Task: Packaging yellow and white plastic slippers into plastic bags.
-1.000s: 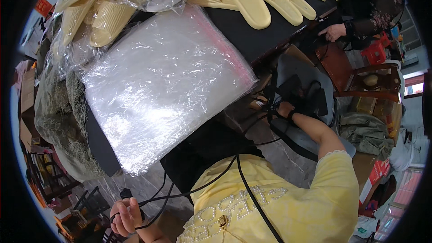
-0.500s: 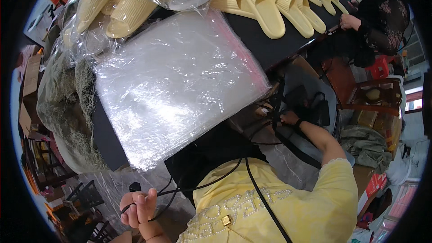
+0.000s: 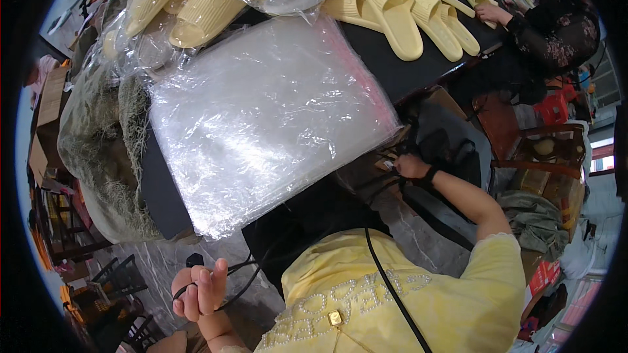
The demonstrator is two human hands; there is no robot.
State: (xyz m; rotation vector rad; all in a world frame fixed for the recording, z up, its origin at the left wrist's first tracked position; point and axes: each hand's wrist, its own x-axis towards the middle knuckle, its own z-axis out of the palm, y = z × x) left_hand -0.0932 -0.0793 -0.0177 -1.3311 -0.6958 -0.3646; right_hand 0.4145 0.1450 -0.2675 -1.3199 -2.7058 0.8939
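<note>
Clear plastic bags point(image 3: 271, 121), stacked flat and the largest item in view, lie on a dark table point(image 3: 392, 68) with one corner overhanging its near edge, well apart from both of the person's hands. Yellow top point(image 3: 405, 304) with pearl trim, worn by the person, fills the lower centre, crossed by a black cable running over the chest. Olive netting point(image 3: 98, 137), heaped, hangs off the table's left side. Pale yellow slippers point(image 3: 392, 10), ribbed, lie loose along the far edge of the table, just beyond the bag stack; further slippers wrapped in clear film point(image 3: 196, 6) lie at the far left. Co-worker in a dark patterned sleeve point(image 3: 556, 23) sits at the upper right, one hand on the table's far corner. Right arm: bare, bent at the elbow, extended forward and down below the table's edge; right hand point(image 3: 411, 166), with a dark band at the wrist, is curled among black cords and straps point(image 3: 392, 186) beside a dark bag point(image 3: 451, 150) under the table, though whether the fingers actually clasp a cord cannot be told. Left arm: lowered at the person's side, forearm rising from the bottom edge; left hand point(image 3: 199, 287), palm turned toward the camera, fingers folded closed around a thin black cable point(image 3: 242, 268) that loops away toward the lap, near a small black plug point(image 3: 194, 260).
</note>
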